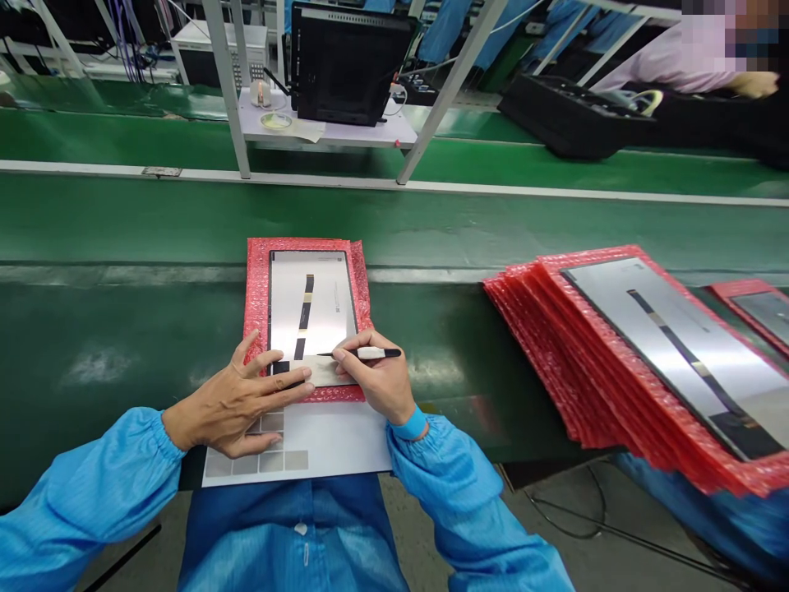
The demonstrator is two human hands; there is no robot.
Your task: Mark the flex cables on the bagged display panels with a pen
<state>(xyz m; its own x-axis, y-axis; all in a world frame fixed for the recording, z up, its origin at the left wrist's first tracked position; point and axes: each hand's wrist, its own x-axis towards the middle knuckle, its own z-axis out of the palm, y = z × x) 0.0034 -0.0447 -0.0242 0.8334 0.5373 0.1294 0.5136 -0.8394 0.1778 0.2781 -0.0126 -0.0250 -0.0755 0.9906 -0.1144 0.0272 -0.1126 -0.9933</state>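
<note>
A flat silver display panel point(326, 304) with a dark ribbon strip down its middle lies on red bubble wrap point(256, 288) in front of me. My right hand point(379, 378) pinches a white-and-black pen-like tool point(373, 353), its thin dark tip pointing left over the panel's lower part. Fingers spread, my left hand point(240, 403) rests across the panel's lower left corner. Under both hands, a white sheet point(345, 436) with grey squares sticks out along the bench's near edge. Whether the tip touches the panel I cannot tell.
To the right stands a leaning stack of red bubble-wrap sheets point(542, 345) with another silver panel point(666, 329) on top. One more wrapped panel point(768, 308) is at the right edge. Beyond the green bench point(123, 329), a black monitor point(351, 66) stands on a shelf. A person point(684, 53) sits at the far right.
</note>
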